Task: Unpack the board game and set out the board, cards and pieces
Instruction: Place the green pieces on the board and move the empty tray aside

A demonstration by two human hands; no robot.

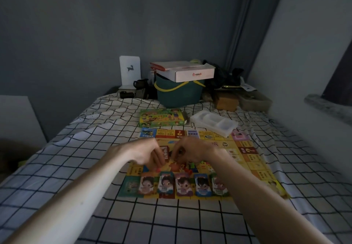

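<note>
Both my hands are over the middle of the yellow printed paper game board [245,160], which lies flat on the black-and-white checked bed sheet [76,148]. Left hand [146,153] & right hand [192,151] have curled fingers; can't tell what either grip holds, too blurry. Five character cards [182,184] sit in a row along the near edge, small coloured pieces [191,166] just beyond. Risk, imo: soft bedding, so a wrist nudge could tip the pieces or shift the cards.

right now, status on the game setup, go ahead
Left hand and right hand over mid-board, fingers curled; contents unclear. Board flat on bed, five character cards along near edge. Nothing blocking.
</note>
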